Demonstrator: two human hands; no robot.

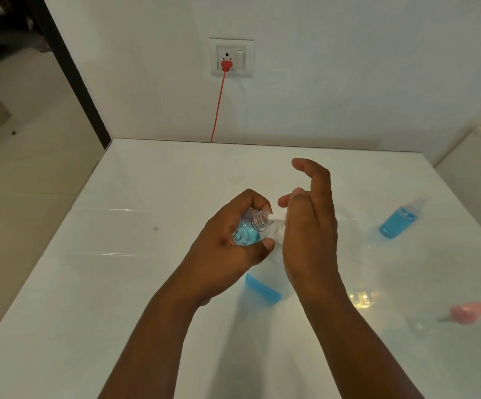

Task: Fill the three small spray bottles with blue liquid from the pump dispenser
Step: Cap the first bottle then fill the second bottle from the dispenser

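Left hand (233, 240) grips 1 uncapped small spray bottle (251, 231), tilted, mouth at the pump dispenser (265, 283) nozzle. Right hand (308, 226), fingers loosely spread, presses the pump. If the mouth drifts, liquid could spill onto the table (118, 283).

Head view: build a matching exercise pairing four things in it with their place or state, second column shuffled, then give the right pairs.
Things:
1. open small bottle
2. filled spray bottle
3. pump dispenser
4. red plug

Places or states:
A. in the wall socket
B. gripped by the left hand, neck tilted toward the dispenser's nozzle
C. standing on the table at far right, full of blue liquid
D. under the right hand, blue liquid low at its bottom

Pairs: 1-B, 2-C, 3-D, 4-A
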